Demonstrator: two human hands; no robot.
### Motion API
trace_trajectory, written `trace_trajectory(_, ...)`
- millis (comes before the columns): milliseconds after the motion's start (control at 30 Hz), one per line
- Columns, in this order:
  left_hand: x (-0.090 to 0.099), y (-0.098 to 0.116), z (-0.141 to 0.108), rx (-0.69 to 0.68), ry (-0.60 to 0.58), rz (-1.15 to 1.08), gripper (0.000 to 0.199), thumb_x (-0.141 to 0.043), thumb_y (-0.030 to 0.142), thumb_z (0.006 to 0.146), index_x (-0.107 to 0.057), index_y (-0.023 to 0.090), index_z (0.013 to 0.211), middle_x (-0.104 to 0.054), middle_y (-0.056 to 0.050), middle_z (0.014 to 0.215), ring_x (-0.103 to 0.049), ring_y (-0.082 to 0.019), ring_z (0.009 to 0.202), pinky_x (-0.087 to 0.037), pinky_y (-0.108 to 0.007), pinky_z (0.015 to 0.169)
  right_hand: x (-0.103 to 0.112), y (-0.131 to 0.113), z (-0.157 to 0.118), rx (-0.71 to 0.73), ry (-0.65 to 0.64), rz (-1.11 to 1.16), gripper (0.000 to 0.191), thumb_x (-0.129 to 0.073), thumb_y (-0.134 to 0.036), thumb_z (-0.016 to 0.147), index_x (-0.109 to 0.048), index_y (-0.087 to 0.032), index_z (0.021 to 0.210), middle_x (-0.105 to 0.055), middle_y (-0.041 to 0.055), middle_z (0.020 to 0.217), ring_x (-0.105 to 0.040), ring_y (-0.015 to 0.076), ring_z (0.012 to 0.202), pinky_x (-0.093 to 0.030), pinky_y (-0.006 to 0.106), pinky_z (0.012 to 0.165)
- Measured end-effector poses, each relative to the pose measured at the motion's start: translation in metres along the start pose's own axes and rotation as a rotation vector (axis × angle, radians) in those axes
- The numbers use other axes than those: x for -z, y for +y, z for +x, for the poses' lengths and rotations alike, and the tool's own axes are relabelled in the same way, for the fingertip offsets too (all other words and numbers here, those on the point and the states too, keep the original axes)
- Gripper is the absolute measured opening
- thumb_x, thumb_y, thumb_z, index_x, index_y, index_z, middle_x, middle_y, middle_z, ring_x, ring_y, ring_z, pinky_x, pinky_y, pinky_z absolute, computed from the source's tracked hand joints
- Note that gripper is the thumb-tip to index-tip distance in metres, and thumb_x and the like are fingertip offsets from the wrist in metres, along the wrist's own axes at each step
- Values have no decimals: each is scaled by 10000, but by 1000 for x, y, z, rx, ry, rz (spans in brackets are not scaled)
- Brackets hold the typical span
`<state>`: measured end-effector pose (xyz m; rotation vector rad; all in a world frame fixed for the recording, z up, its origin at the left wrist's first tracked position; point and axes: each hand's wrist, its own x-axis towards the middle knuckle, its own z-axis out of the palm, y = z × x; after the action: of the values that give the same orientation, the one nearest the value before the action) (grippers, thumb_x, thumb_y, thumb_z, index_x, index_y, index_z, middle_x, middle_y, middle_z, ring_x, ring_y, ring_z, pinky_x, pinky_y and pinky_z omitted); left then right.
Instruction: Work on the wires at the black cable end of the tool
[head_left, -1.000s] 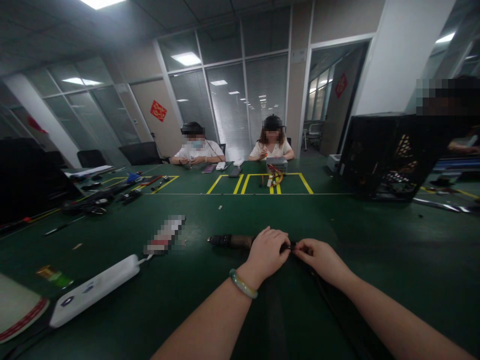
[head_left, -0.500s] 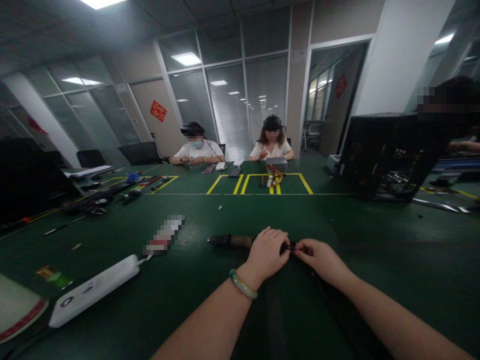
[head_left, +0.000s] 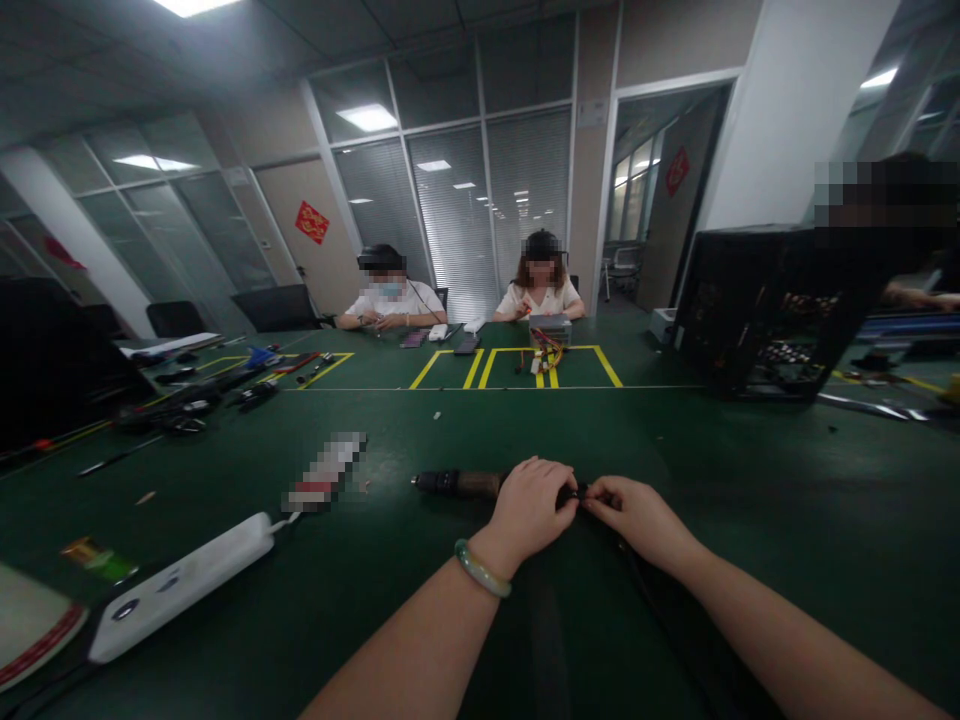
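Observation:
A dark cylindrical tool (head_left: 475, 485), like a drill or electric screwdriver with a metal tip, lies on the green table pointing left. My left hand (head_left: 531, 500), with a bracelet at its wrist, is wrapped round the tool's right part. Close beside it, my right hand (head_left: 624, 503) pinches a small dark piece at the tool's right end; the fingers hide its shape. A dark cable (head_left: 646, 590) runs from there toward the table's near edge.
A white power strip (head_left: 184, 585) and a green-and-gold cylinder (head_left: 97, 558) lie at left. Tools (head_left: 191, 405) are spread farther back. A black computer case (head_left: 772, 310) stands at right. Two people sit across the table; another is at far right.
The whole view has shifted slightly, with things appearing a little farther left. Both hands keep the same hold on the tool and the small piece.

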<state>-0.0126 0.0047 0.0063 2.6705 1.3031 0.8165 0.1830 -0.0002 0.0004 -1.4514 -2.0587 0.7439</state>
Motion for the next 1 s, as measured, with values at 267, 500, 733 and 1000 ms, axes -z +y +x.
trace_trajectory(267,1,2,0,-18,-31,14,120,-574,204,860,-630,239,961,-656,-2,1057,-578,-189,1022,-437,-363,919,-2,4,1,-3,-14,25,195,-547,-366,862,-691,-236,883,-694,9,850,-609,181,737,-411,277,630)
trace_trajectory(500,-1,0,0,32,-14,1,149,-607,280,849,-604,223,986,-645,-13,1054,-575,-197,1015,-439,-368,917,-4,6,2,-2,-3,12,205,-548,-382,857,-687,-232,871,-692,7,826,-605,178,717,-411,279,625)
trace_trajectory(733,2,1,1,-13,-29,1,119,-578,199,854,-625,236,957,-654,-4,1061,-572,-189,1022,-433,-353,905,-4,5,3,-1,-3,12,217,-541,-384,859,-690,-229,886,-700,15,845,-606,186,737,-425,287,654)
trace_trajectory(1000,2,3,0,-12,-1,-11,116,-534,260,904,-630,248,969,-663,19,1039,-578,-176,995,-431,-340,886,-4,6,2,4,-14,22,202,-544,-380,867,-683,-236,884,-692,7,836,-608,184,730,-419,286,639)
